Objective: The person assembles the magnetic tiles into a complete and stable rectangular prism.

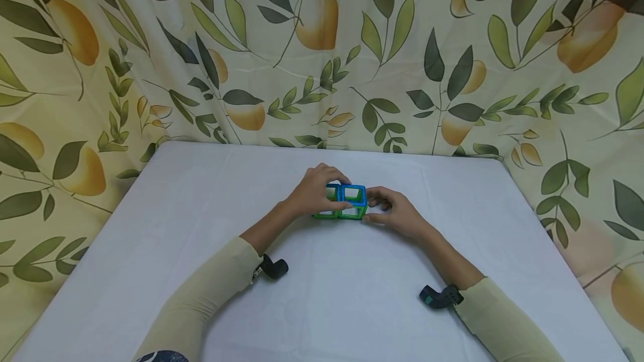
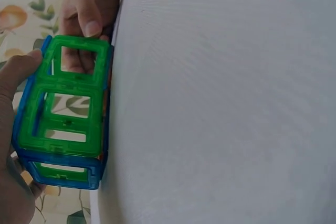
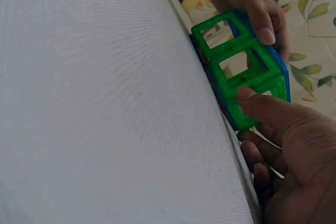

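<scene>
A long box built from magnetic tiles (image 1: 358, 203) sits near the far side of the table, with blue frames on top and green ones in front. In the left wrist view, the green frames (image 2: 63, 85) have open square centres, and a thin orange edge (image 2: 105, 103) shows low along one side. My left hand (image 1: 318, 190) holds the box from above at its left part, fingers behind and thumb over the front edge. At the right end, my right hand (image 1: 397, 212) grips with its thumb on a green tile (image 3: 223, 51) and fingers curled beside the end, partly hidden.
A white-covered table (image 1: 322, 295) spreads below both arms. Behind it hangs a curtain (image 1: 322, 110) printed with leaves and fruit. Black wrist devices sit on the left wrist (image 1: 274, 267) and the right one (image 1: 440, 297), near beige sleeves (image 1: 216, 284).
</scene>
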A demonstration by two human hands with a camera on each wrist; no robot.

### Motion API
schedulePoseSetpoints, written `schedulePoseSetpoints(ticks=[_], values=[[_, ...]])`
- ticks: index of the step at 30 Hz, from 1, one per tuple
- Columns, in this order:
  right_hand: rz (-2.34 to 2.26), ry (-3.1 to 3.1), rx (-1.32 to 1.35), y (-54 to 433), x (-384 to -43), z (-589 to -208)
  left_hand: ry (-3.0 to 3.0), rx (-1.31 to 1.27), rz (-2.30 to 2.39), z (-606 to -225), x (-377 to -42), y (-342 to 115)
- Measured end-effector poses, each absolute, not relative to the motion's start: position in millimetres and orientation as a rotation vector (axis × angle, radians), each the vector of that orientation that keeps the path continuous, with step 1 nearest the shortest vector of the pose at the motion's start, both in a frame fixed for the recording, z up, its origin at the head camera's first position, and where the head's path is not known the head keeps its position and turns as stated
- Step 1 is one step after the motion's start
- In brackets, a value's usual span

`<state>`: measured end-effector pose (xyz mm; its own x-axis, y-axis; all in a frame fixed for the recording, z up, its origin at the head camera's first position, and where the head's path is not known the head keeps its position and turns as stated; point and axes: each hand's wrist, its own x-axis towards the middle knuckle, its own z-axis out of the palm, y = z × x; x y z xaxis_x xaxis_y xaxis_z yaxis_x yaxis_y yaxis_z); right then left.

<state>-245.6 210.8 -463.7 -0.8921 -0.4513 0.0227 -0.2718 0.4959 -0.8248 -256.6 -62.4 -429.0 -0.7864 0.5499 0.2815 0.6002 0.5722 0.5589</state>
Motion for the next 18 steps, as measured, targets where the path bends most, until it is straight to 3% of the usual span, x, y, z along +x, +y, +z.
schedulePoseSetpoints(ticks=[18], values=[[-1.367,2.518,-0.642,209.6,-246.2,-459.0,-2.796,-0.949,-1.044,-426.9,-253.4,-65.6]])
